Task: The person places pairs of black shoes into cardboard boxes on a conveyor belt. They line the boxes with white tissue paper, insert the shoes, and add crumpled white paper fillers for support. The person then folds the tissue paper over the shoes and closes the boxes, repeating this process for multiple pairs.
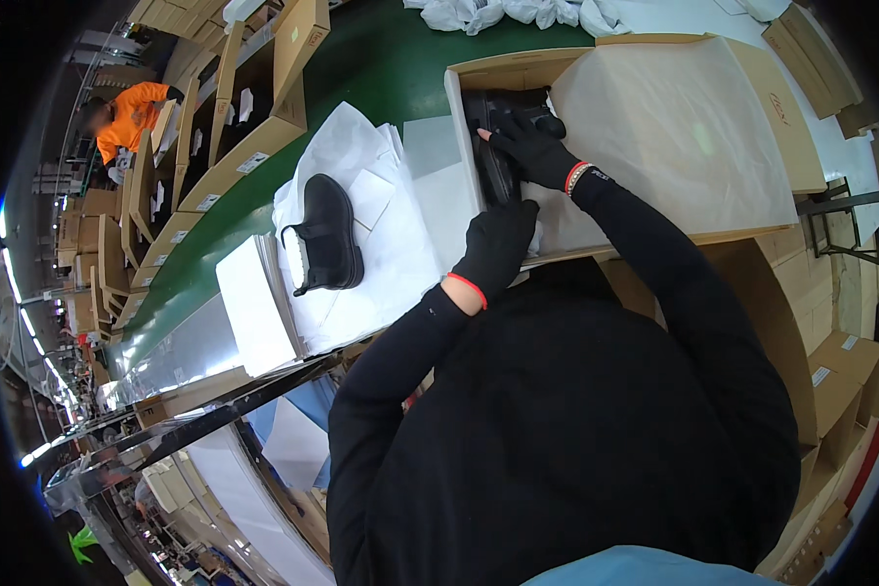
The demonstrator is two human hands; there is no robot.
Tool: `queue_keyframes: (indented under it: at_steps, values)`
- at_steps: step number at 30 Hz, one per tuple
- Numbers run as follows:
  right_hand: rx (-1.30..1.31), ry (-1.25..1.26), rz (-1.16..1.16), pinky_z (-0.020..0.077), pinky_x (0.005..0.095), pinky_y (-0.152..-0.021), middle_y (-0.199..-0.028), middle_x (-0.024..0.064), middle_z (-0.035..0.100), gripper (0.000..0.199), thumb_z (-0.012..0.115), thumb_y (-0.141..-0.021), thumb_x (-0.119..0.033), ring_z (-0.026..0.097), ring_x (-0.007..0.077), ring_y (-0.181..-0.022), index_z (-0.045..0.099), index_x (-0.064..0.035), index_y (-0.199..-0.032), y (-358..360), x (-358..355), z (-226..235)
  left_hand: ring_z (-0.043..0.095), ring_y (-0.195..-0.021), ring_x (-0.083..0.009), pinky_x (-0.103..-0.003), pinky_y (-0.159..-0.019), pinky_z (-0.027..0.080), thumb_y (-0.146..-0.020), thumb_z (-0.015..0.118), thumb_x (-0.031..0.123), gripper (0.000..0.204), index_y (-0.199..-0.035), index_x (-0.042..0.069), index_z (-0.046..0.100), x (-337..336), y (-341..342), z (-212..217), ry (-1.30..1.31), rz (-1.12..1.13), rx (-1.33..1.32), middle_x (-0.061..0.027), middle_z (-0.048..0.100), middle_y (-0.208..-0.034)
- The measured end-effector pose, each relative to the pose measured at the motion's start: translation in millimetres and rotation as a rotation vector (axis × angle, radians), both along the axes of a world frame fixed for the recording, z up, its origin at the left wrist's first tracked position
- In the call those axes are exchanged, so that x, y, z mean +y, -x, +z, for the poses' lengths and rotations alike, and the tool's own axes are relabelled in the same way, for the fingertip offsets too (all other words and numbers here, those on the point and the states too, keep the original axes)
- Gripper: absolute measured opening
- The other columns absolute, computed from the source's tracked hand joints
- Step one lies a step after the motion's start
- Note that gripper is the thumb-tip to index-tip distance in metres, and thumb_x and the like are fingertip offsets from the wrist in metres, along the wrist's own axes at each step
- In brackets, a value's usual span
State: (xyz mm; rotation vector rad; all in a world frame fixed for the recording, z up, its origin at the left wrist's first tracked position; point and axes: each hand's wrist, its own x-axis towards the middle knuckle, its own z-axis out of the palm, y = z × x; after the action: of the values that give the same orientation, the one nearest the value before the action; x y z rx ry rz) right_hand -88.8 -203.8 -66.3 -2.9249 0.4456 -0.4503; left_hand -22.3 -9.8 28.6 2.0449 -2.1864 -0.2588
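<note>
A black boot (pixel 499 174) lies in the left end of an open cardboard shoe box (pixel 452 122), its ankle part toward the far side. My right hand (pixel 534 149), in a black glove with one bare fingertip, reaches over the boot and grips its upper part. At the near end of the same boot, my left hand (pixel 498 242), also gloved in black, closes on it; those fingertips are partly hidden. Left of the box, a second black boot (pixel 328 232) with a pull loop lies on white wrapping paper (pixel 400 244). Translucent tissue paper (pixel 674 137) drapes over the box's right part.
A stack of white paper sheets (pixel 256 305) sits at the table's near left edge. Open cardboard boxes (pixel 234 127) line the green conveyor (pixel 400 68). White wrapped bundles (pixel 518 12) lie beyond. Someone in an orange top (pixel 132 117) stands far left.
</note>
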Motion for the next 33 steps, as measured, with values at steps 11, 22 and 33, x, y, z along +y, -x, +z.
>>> queue_keyframes:
  at_steps: [11,22,33]
  values:
    - [-0.147,0.088,-0.022,0.0403,0.0489,-0.1,-0.141,0.018,0.039,0.079,0.061,-0.074,-0.001,0.037,0.0424,-0.131,0.034,-0.0209,-0.146,-7.0,2.9,-7.5,0.056,-0.102,-0.0334,-0.043,-0.089,0.043,-0.07,0.076,0.017,0.047,-0.113,0.011,0.06,12.0,-31.4,21.3,0.333,-0.05,0.399,-0.0114,0.059,-0.108]
    - [0.068,-0.268,-0.097,0.0412,0.0435,-0.101,-0.144,0.0136,0.039,0.089,0.069,-0.069,0.003,0.036,0.0355,-0.133,0.034,-0.0187,-0.147,5.4,15.1,49.3,0.051,-0.11,-0.0347,-0.044,-0.091,0.041,-0.082,0.069,0.021,0.025,-0.098,0.006,0.057,111.1,-120.5,-82.2,0.447,0.635,0.052,-0.0122,0.058,-0.11]
    - [-0.061,-0.337,0.805,0.036,0.0419,-0.106,-0.141,0.0119,0.047,0.072,0.075,-0.076,-0.022,0.044,0.0312,-0.131,0.044,-0.0146,-0.14,-33.8,113.4,237.8,0.063,-0.091,-0.0329,-0.037,-0.077,0.05,-0.078,0.067,0.011,0.037,-0.113,0.003,0.06,10.1,30.0,47.8,0.346,-0.327,0.756,-0.0167,0.062,-0.107]
